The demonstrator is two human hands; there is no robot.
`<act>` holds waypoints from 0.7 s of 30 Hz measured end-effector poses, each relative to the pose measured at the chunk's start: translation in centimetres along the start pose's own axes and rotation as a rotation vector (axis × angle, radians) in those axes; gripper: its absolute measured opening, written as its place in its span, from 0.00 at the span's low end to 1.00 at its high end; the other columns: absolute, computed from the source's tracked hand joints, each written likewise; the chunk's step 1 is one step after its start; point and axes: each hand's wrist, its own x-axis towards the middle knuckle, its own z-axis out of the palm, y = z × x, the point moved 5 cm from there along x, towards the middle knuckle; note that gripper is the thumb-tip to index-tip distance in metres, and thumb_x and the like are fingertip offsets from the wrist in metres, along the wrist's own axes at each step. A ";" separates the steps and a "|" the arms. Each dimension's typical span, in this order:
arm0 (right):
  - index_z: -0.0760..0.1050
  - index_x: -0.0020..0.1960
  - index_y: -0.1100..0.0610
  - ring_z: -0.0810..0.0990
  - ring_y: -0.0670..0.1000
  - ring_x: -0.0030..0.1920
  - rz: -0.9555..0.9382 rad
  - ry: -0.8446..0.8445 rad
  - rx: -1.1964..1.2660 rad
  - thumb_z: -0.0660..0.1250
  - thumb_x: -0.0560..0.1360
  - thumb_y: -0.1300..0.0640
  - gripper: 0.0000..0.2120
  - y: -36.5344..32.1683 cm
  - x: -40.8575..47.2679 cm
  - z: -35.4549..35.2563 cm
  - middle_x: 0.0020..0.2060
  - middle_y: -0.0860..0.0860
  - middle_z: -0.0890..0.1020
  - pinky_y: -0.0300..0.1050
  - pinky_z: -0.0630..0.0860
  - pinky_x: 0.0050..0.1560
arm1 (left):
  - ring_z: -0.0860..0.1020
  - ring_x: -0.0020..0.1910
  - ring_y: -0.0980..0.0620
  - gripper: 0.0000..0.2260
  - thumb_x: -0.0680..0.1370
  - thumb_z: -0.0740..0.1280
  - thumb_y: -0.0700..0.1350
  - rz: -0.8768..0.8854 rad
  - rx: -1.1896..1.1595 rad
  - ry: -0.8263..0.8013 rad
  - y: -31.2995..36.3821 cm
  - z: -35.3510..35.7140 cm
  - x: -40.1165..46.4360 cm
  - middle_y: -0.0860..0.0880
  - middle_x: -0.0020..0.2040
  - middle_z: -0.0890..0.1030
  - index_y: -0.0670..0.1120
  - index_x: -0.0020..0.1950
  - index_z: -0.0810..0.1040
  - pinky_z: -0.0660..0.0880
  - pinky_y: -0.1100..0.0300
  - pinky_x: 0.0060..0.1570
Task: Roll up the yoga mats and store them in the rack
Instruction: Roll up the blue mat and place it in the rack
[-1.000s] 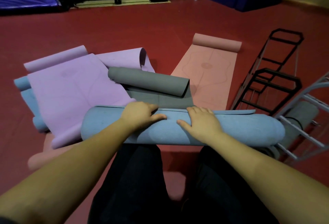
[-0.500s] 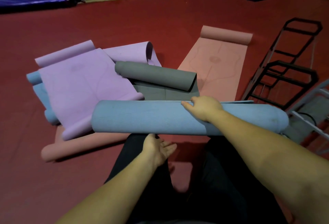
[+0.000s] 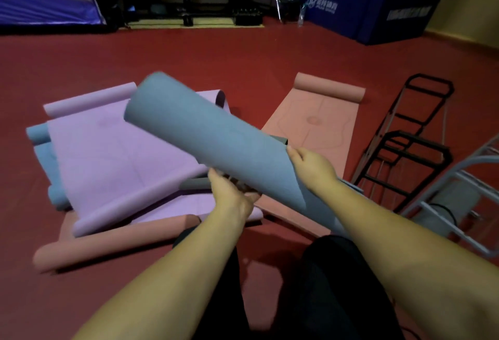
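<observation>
**Lifting the rolled blue mat toward the rack**

Head view: holding the rolled blue mat (image 3: 216,137) up off the floor, tilted, far end high. Left hand (image 3: 232,196) cupping it from underneath, right hand (image 3: 313,166) gripping the loose flap on top, probably to stop it unrolling. Grey rack (image 3: 459,177) waiting at the right, holding one rolled grey mat (image 3: 445,204). Black rack (image 3: 405,145) holding nothing. Purple mat (image 3: 113,161) and pink mat (image 3: 313,123) lying open on the red floor (image 3: 243,56), not yet rolled.

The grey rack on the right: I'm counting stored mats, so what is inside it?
Inside the grey rack lies one rolled grey mat, with a dark strap around it. Its near end is hidden behind the right forearm, and the frame edge cuts off the rest of the rack.
</observation>
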 end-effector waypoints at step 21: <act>0.76 0.50 0.54 0.78 0.49 0.43 0.580 0.063 1.341 0.61 0.77 0.39 0.18 0.8 -4.3 7.5 0.42 0.48 0.81 0.42 0.75 0.44 | 0.78 0.48 0.58 0.18 0.81 0.59 0.59 0.085 0.704 -0.101 -0.1 -1.5 -0.7 0.52 0.53 0.84 0.48 0.57 0.81 0.73 0.57 0.51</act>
